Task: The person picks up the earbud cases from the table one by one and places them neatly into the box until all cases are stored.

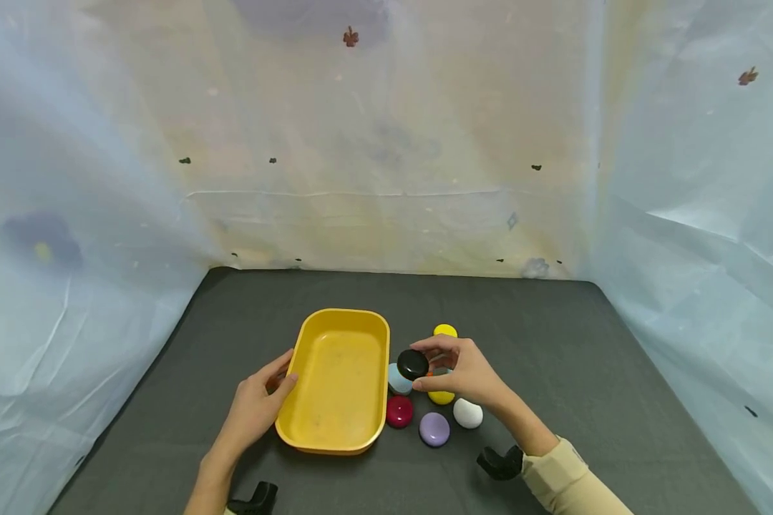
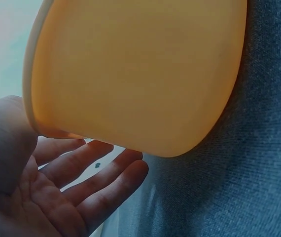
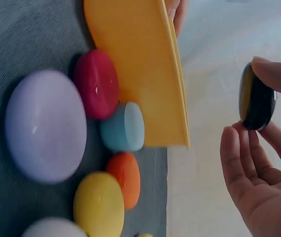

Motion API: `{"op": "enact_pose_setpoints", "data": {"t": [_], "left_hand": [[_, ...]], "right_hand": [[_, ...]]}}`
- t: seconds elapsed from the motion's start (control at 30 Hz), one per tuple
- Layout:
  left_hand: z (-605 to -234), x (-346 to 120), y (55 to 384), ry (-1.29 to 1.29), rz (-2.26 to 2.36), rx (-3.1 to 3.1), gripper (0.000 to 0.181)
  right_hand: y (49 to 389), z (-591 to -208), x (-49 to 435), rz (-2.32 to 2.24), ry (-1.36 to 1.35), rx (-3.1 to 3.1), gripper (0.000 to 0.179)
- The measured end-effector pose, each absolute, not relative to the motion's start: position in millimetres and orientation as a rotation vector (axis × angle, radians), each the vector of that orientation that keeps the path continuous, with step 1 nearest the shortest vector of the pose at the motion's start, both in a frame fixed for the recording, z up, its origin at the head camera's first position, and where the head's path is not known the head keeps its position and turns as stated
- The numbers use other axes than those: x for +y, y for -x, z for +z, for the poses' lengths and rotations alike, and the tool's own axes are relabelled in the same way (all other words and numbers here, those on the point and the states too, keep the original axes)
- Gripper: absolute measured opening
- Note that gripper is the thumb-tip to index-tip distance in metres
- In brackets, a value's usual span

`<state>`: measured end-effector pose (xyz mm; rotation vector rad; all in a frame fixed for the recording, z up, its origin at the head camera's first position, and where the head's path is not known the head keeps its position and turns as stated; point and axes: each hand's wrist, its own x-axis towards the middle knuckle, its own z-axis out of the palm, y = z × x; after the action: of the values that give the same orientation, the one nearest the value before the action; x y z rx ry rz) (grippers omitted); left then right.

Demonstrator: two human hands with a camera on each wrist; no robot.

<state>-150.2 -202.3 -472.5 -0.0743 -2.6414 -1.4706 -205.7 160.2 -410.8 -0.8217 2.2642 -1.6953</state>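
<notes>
My left hand holds the yellow rectangular tray by its left side, thumb over the rim and fingers along the outer wall. In the left wrist view, the fingers lie against the tray's edge from below. Between thumb and fingertips, my right hand pinches a glossy black round disc, raised above the other pieces to the right of the tray. The right wrist view shows a yellowish face on the disc. Nothing lies inside the tray.
Beside the tray's right wall sit rounded pieces: light blue, dark red, purple, white, yellow and orange. Another yellow one lies farther back. Pale sheeting surrounds the dark table.
</notes>
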Motion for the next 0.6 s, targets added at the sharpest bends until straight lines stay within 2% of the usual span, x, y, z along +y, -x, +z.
{"op": "enact_pose_setpoints", "data": {"t": [0.27, 0.6], "left_hand": [[-472, -201, 151, 0.099, -1.452, -2.627, 0.052], [-472, -202, 149, 0.076, -1.449, -2.637, 0.051]], "right_hand": [[206, -413, 133, -1.695, 0.838, 2.252, 0.05], [200, -423, 97, -1.531, 1.04, 2.385, 0.049]]}}
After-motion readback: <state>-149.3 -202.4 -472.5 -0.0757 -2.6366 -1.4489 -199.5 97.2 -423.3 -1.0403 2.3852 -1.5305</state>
